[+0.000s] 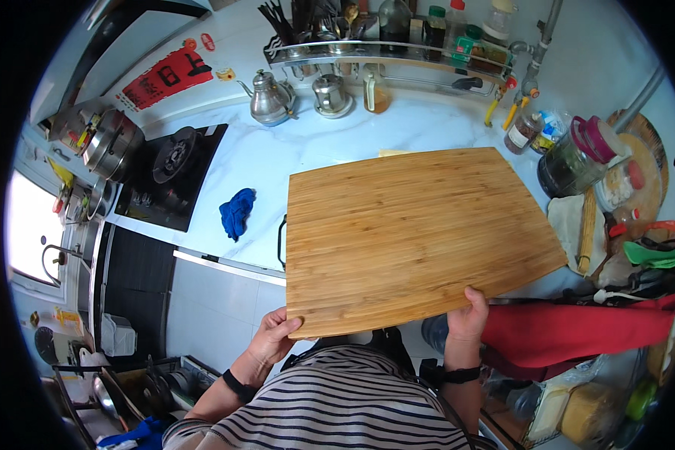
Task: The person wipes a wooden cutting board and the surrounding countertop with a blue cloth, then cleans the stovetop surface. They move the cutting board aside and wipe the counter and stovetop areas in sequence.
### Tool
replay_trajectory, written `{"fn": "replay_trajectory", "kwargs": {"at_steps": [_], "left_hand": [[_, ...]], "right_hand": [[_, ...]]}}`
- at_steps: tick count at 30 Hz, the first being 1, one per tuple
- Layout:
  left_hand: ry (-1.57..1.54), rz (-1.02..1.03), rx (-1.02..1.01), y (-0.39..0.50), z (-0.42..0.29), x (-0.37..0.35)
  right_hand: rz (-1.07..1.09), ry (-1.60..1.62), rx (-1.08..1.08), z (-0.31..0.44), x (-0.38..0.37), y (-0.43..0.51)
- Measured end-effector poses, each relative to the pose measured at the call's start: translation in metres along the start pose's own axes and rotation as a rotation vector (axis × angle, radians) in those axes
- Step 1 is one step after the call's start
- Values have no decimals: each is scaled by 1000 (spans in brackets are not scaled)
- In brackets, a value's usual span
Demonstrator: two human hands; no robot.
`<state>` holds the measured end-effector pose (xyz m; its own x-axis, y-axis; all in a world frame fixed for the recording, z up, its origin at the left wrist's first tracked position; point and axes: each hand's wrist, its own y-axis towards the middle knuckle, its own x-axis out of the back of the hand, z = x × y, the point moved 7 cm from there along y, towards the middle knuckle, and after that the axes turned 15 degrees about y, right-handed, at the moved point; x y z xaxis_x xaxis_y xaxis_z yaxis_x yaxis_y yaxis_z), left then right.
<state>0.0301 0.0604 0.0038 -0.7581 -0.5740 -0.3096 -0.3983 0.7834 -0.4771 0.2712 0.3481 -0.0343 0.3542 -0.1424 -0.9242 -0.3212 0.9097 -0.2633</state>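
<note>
A large wooden cutting board (410, 236) spans the middle of the view, held level or slightly tilted in front of my body. My left hand (274, 336) grips its near left corner, the thumb on top. Along the near edge, further right, my right hand (469, 314) holds the board with its thumb over the rim. The fingers of both hands are partly hidden under the wood. To the left of the board a crumpled blue cloth (237, 214) lies on the white marbled countertop (315, 138). A dark handle shows beside the board's left edge.
A black cooktop (171, 191) with a steel pot (114, 147) stands at the left. Metal teapots (269, 101) and a glass pitcher (376, 93) line the wall under a rack (394, 53). Lidded jars (576, 160), a rolling pin (586, 236) and a red cloth (576, 334) are at the right.
</note>
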Motion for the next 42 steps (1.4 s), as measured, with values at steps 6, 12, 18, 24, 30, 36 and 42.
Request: {"fn": "replay_trajectory", "kwargs": {"at_steps": [6, 12, 18, 24, 30, 36, 42], "left_hand": [[-20, -67, -84, -63, 1, 29], [-79, -173, -149, -146, 9, 61], [-153, -314, -245, -211, 16, 73], [-209, -475, -299, -233, 22, 56], [-344, -464, -182, -220, 29, 3], [-594, -242, 102, -187, 40, -89], [-729, -36, 170, -157, 33, -166]], "right_hand": [[52, 16, -108, -42, -18, -34], [120, -41, -252, -97, -39, -79], [166, -95, -488, -161, -68, -99], [178, -151, -656, -192, -85, -95], [290, -234, -723, -181, -108, -57], [472, -264, -691, -142, -136, -15], [529, -146, -700, -103, -132, -33]]}}
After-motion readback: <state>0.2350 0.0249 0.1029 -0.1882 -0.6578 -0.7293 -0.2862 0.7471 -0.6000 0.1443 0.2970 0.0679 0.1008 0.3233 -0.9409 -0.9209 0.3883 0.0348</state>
